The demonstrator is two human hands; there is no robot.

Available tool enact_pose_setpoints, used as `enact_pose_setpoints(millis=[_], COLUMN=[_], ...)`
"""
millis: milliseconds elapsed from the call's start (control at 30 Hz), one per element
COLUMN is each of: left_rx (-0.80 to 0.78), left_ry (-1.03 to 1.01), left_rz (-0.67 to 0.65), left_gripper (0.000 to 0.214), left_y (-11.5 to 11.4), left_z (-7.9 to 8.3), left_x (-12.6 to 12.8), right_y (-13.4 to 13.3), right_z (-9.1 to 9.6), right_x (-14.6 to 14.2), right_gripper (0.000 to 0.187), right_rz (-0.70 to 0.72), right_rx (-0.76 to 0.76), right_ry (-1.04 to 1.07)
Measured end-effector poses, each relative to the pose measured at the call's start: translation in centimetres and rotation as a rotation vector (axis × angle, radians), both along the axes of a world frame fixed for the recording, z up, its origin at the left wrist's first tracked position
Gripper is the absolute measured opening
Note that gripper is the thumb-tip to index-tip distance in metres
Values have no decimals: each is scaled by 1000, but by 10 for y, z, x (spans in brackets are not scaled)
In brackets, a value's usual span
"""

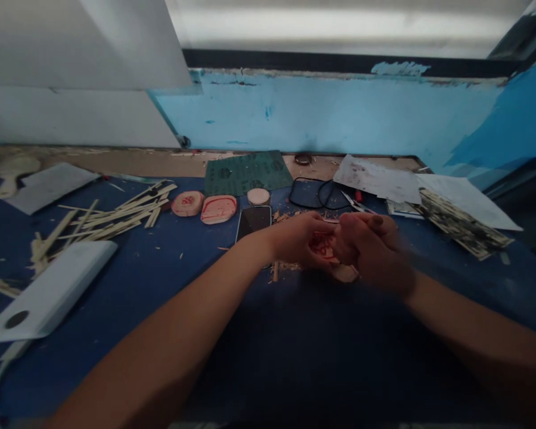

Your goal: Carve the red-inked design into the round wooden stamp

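Observation:
Both my hands meet over the blue table top (170, 280), near its middle. My left hand (301, 241) curls around a small pale wooden piece with red markings (324, 245), holding it from the left. My right hand (370, 247) is closed in a fist pressed against the same piece; whatever it grips is hidden by the fingers. The lower end of the wooden piece (346, 273) sticks out under my hands. Wood shavings (286, 265) lie just below my left hand.
A phone (253, 220) lies face up left of my hands, with two red-marked wooden ovals (218, 209) and a round disc (258, 196). Wooden sticks (116, 211), a white power bank (53, 292), green sandpaper (245, 171), black cable (317, 193) and papers (379, 179) surround them.

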State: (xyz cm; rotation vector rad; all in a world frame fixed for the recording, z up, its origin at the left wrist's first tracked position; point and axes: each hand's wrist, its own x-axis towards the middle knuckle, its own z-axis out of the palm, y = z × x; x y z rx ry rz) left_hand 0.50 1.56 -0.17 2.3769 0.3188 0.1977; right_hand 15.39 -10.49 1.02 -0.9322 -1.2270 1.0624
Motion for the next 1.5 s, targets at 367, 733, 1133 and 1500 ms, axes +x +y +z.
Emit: enact_pose_setpoints(millis=[367,733,1133,1500], left_rx=[2,-16,18,-7], left_ry=[-9,-13,19,9], left_rz=[-15,-14,-32,-13], left_gripper=[48,48,53,50], left_y=[2,2,4,2], left_z=[-2,-3,-1,0], left_x=[0,0,0,-1], right_y=[0,1,5,0], right_z=[-6,-5,-4,-6], right_x=[6,4,5,6], right_gripper=[54,53,52,51], right_rz=[-7,17,15,61], right_rx=[-25,-64,27,-92], right_ry=[-23,-35,68,-13])
